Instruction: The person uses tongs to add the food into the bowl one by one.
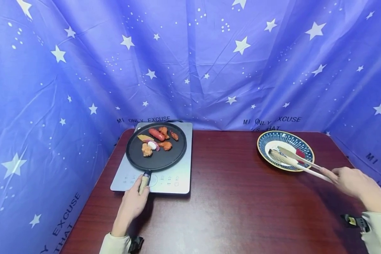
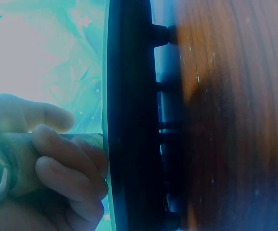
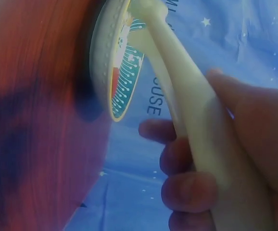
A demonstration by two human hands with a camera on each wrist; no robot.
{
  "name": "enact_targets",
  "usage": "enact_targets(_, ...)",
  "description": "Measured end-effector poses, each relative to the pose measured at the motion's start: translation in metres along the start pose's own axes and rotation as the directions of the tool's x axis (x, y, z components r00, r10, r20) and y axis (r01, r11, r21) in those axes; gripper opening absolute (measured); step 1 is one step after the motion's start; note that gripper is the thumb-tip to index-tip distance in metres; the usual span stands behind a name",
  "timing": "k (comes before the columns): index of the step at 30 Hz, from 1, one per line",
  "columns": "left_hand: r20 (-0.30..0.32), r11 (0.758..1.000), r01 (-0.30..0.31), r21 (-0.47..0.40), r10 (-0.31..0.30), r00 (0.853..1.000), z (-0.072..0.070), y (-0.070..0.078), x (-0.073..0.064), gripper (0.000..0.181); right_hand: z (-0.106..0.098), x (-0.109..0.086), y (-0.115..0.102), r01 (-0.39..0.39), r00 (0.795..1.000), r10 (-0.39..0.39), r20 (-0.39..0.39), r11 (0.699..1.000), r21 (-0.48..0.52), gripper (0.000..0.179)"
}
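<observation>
My left hand grips the wooden-looking handle of a flat black frying pan, which sits on a silver induction cooktop. In the pan lie a red sausage, a drumstick, a crumbed fried piece and several other food pieces. My right hand holds pale tongs, fingers curled round both arms, as the right wrist view shows. The tongs' ends reach over a blue-patterned plate. Beside them on the plate is a red piece.
A dark red wooden table carries the cooktop at left and the plate at right, with bare wood between. Behind and at both sides hangs a blue star-printed curtain. A black cord runs behind the cooktop.
</observation>
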State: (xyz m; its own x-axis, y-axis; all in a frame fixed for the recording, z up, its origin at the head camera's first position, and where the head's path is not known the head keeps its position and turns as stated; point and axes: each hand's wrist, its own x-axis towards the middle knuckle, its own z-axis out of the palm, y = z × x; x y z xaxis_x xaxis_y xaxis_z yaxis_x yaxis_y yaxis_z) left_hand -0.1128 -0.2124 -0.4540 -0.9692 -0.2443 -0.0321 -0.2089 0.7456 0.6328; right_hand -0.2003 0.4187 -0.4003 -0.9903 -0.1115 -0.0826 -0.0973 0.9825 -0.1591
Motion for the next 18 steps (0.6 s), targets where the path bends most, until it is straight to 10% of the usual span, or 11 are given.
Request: enact_targets(18,0.006,1.000,0.009,0.009,-0.009,1.000,0.001,0.001,0.002,0.058,0.008,0.007,-0.009,0.073,0.997,-0.070,0.043,0.996,-0.057,0.052)
